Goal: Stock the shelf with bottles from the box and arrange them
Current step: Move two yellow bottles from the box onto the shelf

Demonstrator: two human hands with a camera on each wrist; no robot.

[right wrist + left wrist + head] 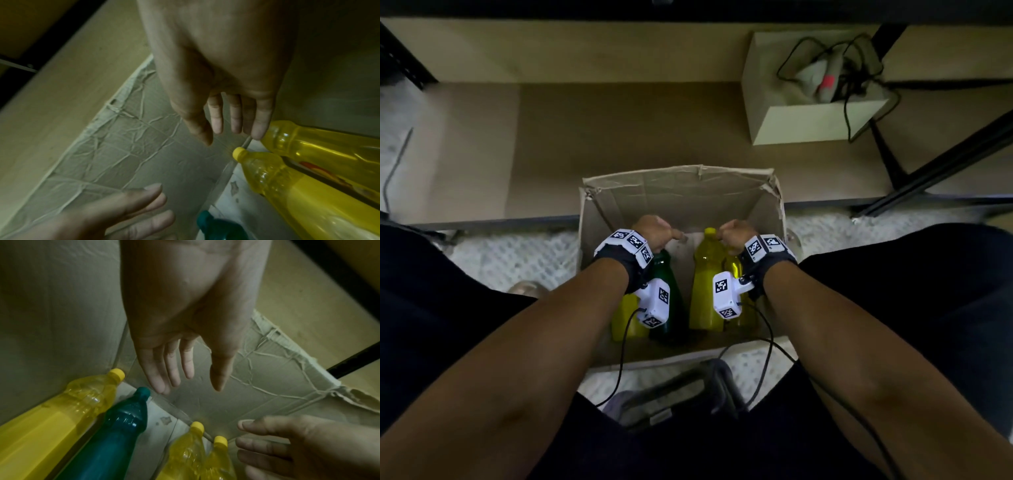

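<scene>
An open cardboard box [681,192] on the floor holds three yellow bottles and one green bottle, all upright. The green bottle [666,284] [115,426] stands beside a yellow bottle [625,315] [61,410] on the left. Two more yellow bottles [707,274] [277,178] stand on the right. My left hand [654,229] [191,386] hovers above the green cap with straight fingers and holds nothing. My right hand [734,231] [230,138] is also open, its fingertips [259,134] at the neck of the rightmost yellow bottle [308,146].
The low shelf board [619,137] lies just behind the box. A white carton [808,113] with cables and a tool sits on it at the right. Black frame posts [928,171] cross on the right. My knees flank the box.
</scene>
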